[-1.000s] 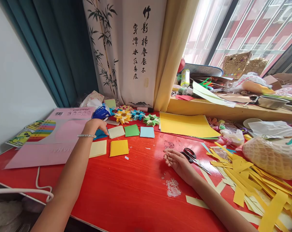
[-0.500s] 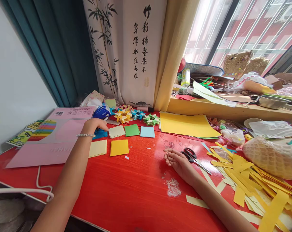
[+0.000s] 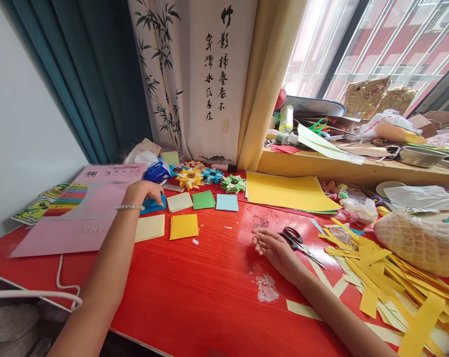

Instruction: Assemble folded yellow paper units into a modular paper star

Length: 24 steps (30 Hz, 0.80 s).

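My left hand (image 3: 144, 192) reaches down at the back left, its fingertips touching a blue stack of square paper (image 3: 153, 205) that lies on the table. Its fingers look apart, though the thumb side is partly hidden. Beside that stack lie cream (image 3: 179, 202), green (image 3: 204, 200) and light blue (image 3: 227, 202) paper squares. In front are a pale yellow stack (image 3: 150, 228) and a deep yellow stack (image 3: 184, 226). Resting palm up on the red table, my right hand (image 3: 271, 246) has loosely curled fingers and holds nothing. Black-handled scissors (image 3: 298, 243) lie just behind it.
Folded paper flowers (image 3: 212, 176) line the back, near large yellow sheets (image 3: 291, 191). Yellow paper strips (image 3: 373, 263) pile up at right, by a bag-covered basket (image 3: 419, 243). A pink folder (image 3: 86, 233) covers the left. Clutter fills the windowsill (image 3: 294, 163).
My left hand has shifted slightly left and its fingers now point down at the blue paper, more of which shows. My right hand has stayed still.
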{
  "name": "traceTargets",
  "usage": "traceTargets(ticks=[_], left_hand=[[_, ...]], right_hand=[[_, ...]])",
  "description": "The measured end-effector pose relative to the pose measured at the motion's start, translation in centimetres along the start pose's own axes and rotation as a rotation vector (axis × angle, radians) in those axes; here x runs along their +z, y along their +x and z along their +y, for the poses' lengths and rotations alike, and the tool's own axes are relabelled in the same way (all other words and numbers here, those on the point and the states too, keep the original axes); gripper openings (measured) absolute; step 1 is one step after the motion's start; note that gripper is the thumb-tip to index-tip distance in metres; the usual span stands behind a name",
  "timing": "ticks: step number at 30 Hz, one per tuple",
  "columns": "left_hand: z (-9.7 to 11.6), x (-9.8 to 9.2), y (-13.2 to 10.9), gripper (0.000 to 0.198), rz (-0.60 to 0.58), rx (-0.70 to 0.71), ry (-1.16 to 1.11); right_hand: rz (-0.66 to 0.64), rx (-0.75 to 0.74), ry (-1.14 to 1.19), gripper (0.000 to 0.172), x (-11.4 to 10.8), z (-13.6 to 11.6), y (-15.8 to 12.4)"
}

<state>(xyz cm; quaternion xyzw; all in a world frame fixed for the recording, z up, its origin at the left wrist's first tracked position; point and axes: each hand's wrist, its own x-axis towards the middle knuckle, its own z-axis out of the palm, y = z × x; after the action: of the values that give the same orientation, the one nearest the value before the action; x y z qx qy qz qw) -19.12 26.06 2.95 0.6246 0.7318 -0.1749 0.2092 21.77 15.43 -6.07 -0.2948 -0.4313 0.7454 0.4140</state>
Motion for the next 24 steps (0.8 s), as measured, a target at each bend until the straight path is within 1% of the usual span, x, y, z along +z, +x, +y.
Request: traceTargets(ticks=[3, 6, 14, 18, 24], left_hand=[[-0.1, 0.0, 0.2, 0.088, -0.087, -0.052, -0.046], [0.1, 0.0, 0.5, 0.092, -0.120, -0.079, -0.058], [1.0, 0.0, 0.4, 0.088, -0.111, -0.124, -0.040], [0.7, 0.0, 0.3, 0.090, -0.115, -0.123, -0.064], [0.0, 0.2, 1.3, 0.096, -0.121, -0.130, -0.089]], right_hand=[[-0.001, 0.003, -0.001, 0.016, 0.1, 0.0, 0.0], [0.000, -0.003, 0.001, 0.016, 0.0, 0.0, 0.0], [-0.006, -0.010, 0.003, 0.016, -0.2, 0.2, 0.1], [-0.006, -0.016, 0.004, 0.016, -0.1, 0.2, 0.1], [-0.016, -0.014, 0.011, 0.016, -0.2, 0.2, 0.1]])
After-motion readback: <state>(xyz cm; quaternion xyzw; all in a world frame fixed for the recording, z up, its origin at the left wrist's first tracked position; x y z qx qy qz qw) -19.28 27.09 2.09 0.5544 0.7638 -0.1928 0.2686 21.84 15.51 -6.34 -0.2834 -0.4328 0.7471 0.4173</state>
